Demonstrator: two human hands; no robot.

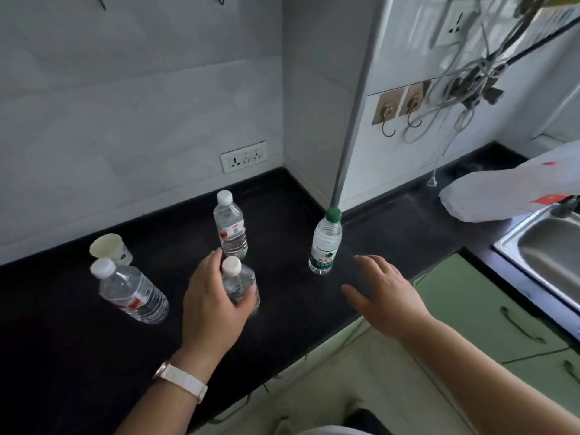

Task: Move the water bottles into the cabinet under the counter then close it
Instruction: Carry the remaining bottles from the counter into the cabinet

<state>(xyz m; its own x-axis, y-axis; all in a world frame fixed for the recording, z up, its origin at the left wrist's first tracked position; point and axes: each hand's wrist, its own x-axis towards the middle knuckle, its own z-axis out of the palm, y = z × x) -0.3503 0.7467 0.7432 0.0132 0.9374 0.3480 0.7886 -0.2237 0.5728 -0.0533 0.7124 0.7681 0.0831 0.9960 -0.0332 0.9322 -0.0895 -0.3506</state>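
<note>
Several clear water bottles stand on the black counter (282, 221). My left hand (213, 302) is wrapped around a white-capped bottle (236, 276) near the middle. Behind it stands a second white-capped bottle (230, 226) with a red label. A third white-capped bottle (131, 291) stands at the left. A green-capped bottle (325, 243) with a green label stands to the right. My right hand (383, 291) hovers open over the counter's front edge, just right of and below the green-capped bottle, touching nothing. Green cabinet doors (464, 296) with dark handles lie under the counter at the right.
A paper cup (110, 248) stands behind the left bottle. A steel sink (546, 255) is at the far right, with a white plastic bag (508, 193) beside it. Cables and hooks hang on the wall (458, 89). A grey pole (351, 127) runs down towards the green-capped bottle.
</note>
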